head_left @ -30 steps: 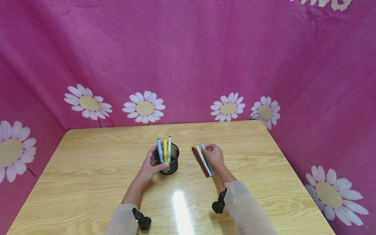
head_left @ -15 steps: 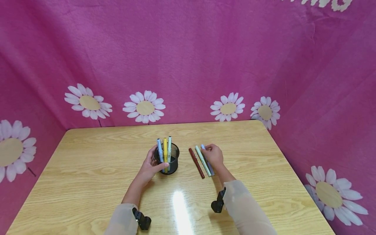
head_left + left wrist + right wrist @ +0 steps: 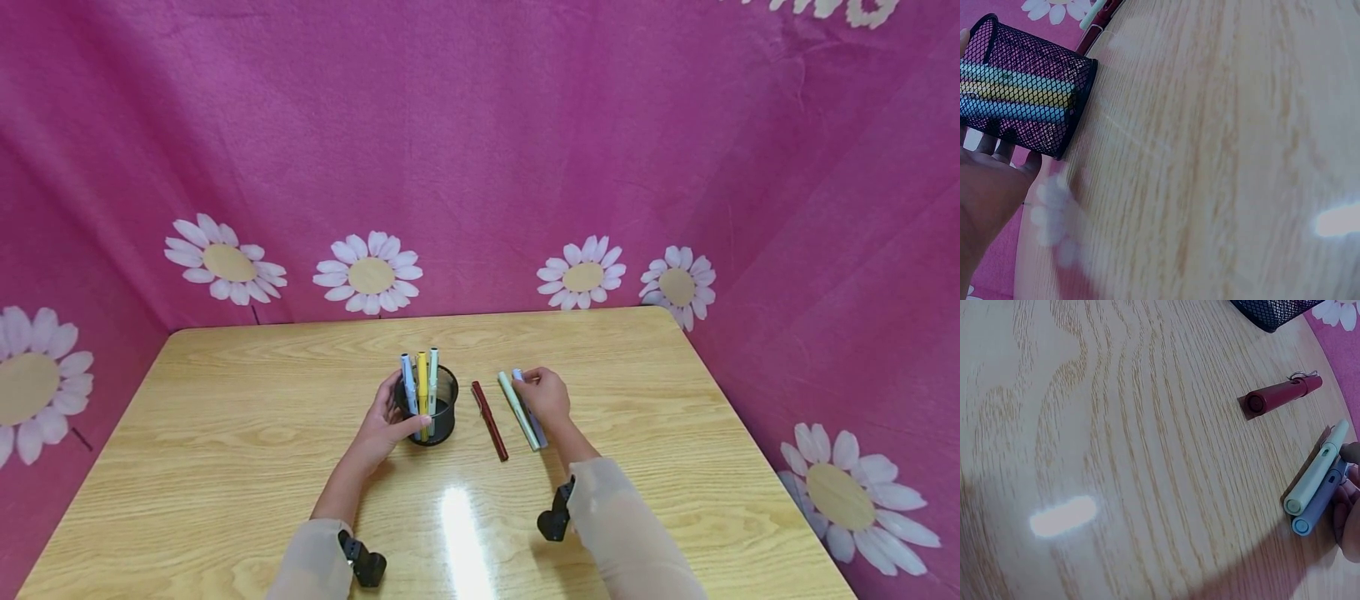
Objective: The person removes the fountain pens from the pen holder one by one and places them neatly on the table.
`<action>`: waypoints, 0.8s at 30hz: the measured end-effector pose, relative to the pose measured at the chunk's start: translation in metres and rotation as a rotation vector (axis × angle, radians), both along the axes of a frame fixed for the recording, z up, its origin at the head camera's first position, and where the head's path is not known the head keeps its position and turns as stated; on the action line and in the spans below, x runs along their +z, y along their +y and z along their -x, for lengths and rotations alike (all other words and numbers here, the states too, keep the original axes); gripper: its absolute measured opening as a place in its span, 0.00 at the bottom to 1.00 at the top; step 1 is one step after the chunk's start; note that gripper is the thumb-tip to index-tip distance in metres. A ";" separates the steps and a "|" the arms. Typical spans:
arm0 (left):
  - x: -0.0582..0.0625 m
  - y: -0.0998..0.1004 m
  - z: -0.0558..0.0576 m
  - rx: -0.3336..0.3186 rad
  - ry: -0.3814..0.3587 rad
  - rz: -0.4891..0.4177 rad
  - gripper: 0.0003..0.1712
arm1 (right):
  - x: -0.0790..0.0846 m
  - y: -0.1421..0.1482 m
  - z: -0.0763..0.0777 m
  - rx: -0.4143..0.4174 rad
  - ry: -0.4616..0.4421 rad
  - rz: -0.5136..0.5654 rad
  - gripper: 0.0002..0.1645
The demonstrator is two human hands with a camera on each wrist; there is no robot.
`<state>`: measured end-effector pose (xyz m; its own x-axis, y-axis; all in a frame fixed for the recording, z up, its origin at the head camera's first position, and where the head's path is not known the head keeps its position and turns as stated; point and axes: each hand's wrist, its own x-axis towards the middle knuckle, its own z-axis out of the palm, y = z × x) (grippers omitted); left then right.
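My left hand (image 3: pixel 385 427) grips a black mesh pen cup (image 3: pixel 447 421), thumb across its front and fingers round its left side. Standing in the cup are a light blue pen (image 3: pixel 408 385), a yellow pen (image 3: pixel 422 379) and a pale green pen (image 3: pixel 433 377). On the right, my right hand (image 3: pixel 547 397) pinches a lavender-blue pen (image 3: pixel 1318 503) that lies on the table. Another pale green pen (image 3: pixel 517 410) lies close along its left side. Between that pair and the cup, a dark red pen (image 3: pixel 490 421) lies by itself, slanted.
The wooden table (image 3: pixel 225 467) has a pink curtain (image 3: pixel 480 167) with daisies behind it and at both sides. A bright light reflection (image 3: pixel 463 533) shows near the front. A small black camera sits on each wrist.
The dark red pen has rolled left, away from the pale green pen and towards the cup. Both hands have stayed nearly still.
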<state>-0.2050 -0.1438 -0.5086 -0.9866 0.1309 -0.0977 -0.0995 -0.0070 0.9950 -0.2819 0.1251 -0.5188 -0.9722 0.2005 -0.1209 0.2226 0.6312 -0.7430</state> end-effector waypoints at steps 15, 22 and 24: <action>0.002 0.001 -0.002 -0.005 0.000 -0.001 0.51 | 0.002 0.000 -0.001 0.003 -0.013 0.024 0.18; 0.001 0.000 -0.001 -0.002 0.012 0.004 0.51 | 0.001 0.003 -0.001 0.016 0.027 0.065 0.18; 0.000 0.000 -0.001 -0.007 0.024 -0.004 0.51 | 0.002 0.004 -0.001 0.016 0.042 0.055 0.18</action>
<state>-0.2044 -0.1440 -0.5084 -0.9877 0.1377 -0.0739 -0.0761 -0.0107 0.9970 -0.2812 0.1296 -0.5170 -0.9797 0.1790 -0.0907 0.1809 0.5924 -0.7851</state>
